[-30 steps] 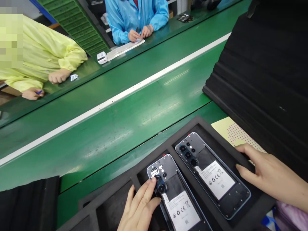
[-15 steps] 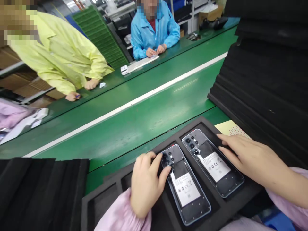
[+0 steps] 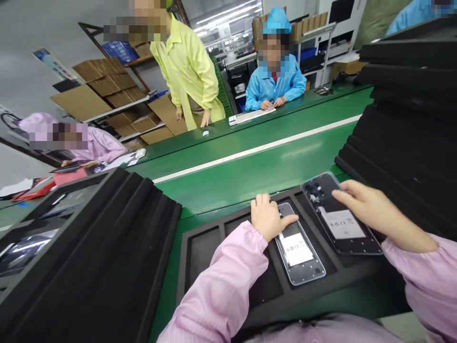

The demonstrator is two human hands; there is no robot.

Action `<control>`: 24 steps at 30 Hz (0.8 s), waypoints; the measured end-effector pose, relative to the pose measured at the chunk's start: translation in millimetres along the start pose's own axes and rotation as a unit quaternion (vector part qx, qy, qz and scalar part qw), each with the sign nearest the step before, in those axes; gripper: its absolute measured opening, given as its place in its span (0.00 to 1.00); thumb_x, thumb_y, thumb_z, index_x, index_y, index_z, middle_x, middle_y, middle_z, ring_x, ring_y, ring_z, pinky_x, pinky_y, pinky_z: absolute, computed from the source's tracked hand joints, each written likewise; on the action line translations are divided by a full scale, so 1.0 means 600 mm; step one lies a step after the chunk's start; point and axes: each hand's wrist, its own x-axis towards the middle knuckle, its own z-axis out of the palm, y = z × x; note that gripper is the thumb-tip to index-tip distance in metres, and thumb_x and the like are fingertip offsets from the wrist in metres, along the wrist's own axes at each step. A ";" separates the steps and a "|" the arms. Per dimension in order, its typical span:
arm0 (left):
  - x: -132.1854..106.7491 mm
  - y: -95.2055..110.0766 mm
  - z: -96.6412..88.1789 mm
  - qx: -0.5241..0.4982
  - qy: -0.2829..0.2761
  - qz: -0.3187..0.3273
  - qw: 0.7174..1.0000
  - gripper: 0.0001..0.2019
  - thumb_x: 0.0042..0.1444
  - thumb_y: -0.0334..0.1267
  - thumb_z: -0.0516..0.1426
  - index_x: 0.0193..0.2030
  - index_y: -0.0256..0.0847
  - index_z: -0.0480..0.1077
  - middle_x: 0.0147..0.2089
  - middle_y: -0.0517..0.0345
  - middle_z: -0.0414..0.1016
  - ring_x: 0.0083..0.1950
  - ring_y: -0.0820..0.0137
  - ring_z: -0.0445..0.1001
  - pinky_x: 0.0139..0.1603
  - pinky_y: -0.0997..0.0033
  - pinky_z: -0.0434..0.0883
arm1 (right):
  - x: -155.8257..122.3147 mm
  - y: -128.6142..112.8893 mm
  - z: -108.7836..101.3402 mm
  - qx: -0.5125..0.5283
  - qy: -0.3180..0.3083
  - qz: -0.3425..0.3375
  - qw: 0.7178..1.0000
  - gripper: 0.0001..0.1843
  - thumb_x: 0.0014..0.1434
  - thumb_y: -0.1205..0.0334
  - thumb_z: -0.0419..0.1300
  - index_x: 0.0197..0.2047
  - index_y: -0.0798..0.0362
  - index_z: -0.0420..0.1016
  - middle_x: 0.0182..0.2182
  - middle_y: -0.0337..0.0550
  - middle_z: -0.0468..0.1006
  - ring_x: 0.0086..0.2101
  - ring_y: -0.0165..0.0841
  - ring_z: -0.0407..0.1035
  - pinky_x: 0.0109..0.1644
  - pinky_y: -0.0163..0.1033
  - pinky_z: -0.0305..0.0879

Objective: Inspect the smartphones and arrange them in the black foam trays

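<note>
Green bench, perhaps folded boxes behind.

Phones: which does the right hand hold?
The rightmost phone, gripped by its edge; the left hand covers part of the other phone, lying in the tray.

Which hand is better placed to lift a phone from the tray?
Probably the right hand: it grips one phone, which appears raised over the tray's rim. The left hand overlaps the other phone, lying in its compartment.

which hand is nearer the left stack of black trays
Left. The left hand is right of the stack, at one phone; the right hand is farther right, holding another phone.
</note>
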 end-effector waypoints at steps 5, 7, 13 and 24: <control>0.008 -0.007 -0.022 -0.275 0.053 -0.063 0.958 0.15 0.49 0.45 0.57 0.18 0.40 0.61 0.31 0.52 0.64 0.45 0.57 0.62 0.51 0.52 0.60 | -0.058 -0.031 0.010 0.364 0.029 0.056 0.929 0.18 0.49 0.45 0.58 0.34 0.50 0.64 0.26 0.39 0.74 0.26 0.36 0.71 0.30 0.41 0.70; -0.003 -0.006 -0.039 -0.312 0.049 -0.042 0.948 0.15 0.54 0.47 0.49 0.22 0.40 0.61 0.29 0.55 0.64 0.39 0.64 0.65 0.46 0.59 0.63 | -0.081 -0.035 0.043 0.414 -0.027 0.038 0.909 0.19 0.48 0.44 0.60 0.33 0.51 0.64 0.24 0.38 0.73 0.25 0.35 0.70 0.29 0.39 0.70; -0.080 0.025 -0.052 -0.636 0.069 -0.102 0.762 0.28 0.50 0.63 0.48 0.44 0.39 0.60 0.34 0.56 0.70 0.31 0.70 0.68 0.32 0.70 0.67 | -0.115 -0.039 0.138 0.411 0.049 -0.068 0.908 0.18 0.55 0.44 0.57 0.38 0.51 0.67 0.38 0.45 0.74 0.41 0.34 0.71 0.42 0.36 0.70; -0.139 0.050 -0.009 -0.468 0.274 0.262 0.798 0.26 0.55 0.45 0.56 0.59 0.48 0.53 0.39 0.54 0.68 0.40 0.68 0.70 0.42 0.66 0.71 | -0.127 -0.020 0.109 0.264 -0.043 -0.319 0.909 0.17 0.60 0.58 0.55 0.52 0.49 0.59 0.43 0.47 0.73 0.42 0.35 0.71 0.44 0.38 0.71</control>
